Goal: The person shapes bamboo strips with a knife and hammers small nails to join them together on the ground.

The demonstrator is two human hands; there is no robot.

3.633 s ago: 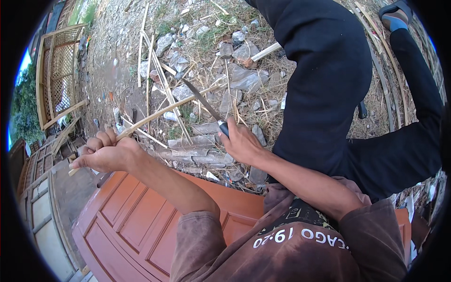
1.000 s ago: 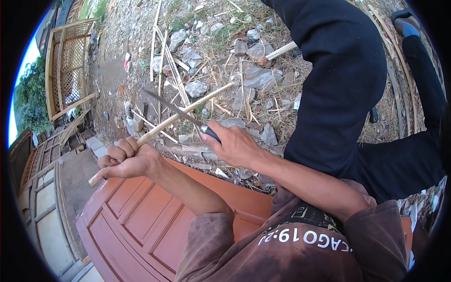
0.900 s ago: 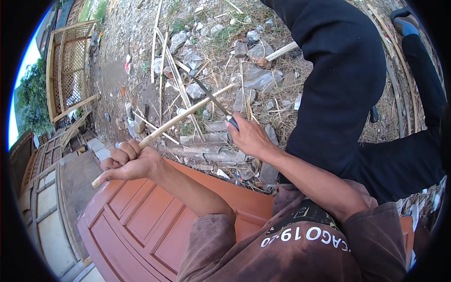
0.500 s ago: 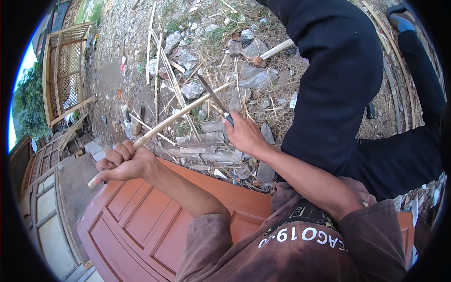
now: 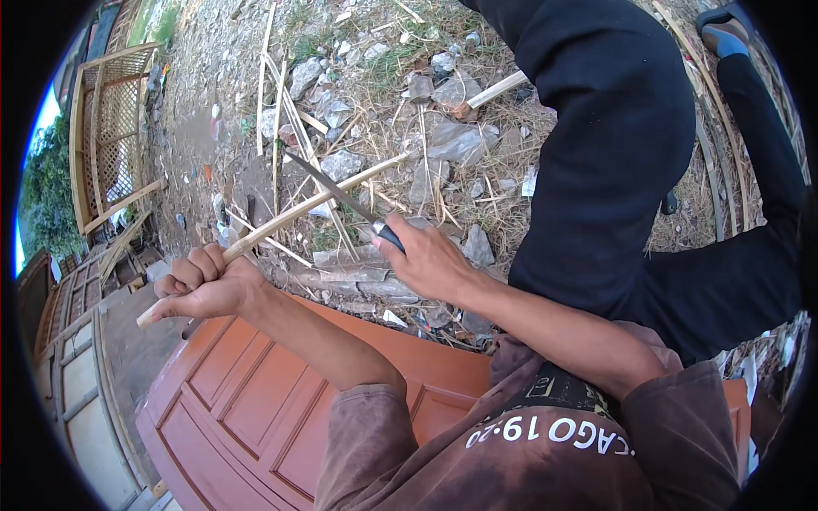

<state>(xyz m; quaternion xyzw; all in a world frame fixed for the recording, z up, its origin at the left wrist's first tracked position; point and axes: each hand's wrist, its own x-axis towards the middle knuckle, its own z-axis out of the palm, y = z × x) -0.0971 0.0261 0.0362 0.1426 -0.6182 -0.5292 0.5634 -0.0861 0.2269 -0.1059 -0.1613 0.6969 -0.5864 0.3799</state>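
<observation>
A long pale strip of split wood or bamboo (image 5: 311,203) slants up to the right, its lower end wrapped in my left hand (image 5: 204,285). A short stub of it pokes out past the thumb. In my right hand (image 5: 430,262) is a knife (image 5: 341,194) with a dark handle and a pale collar. The blade points up and to the left, lying across the strip at about its middle in this view. Whether its edge bites into the wood I cannot tell.
Reddish-brown panelled wood (image 5: 264,392) lies under my left arm. Stones (image 5: 341,164), dry grass and loose pale strips (image 5: 266,77) cover the ground ahead. My bent leg (image 5: 605,145) in dark trousers rises at right. A lattice panel (image 5: 115,136) stands at far left.
The knife has moved left and down along the strip, toward my left hand, and its blade lies flatter. My left hand has shifted slightly left with the strip.
</observation>
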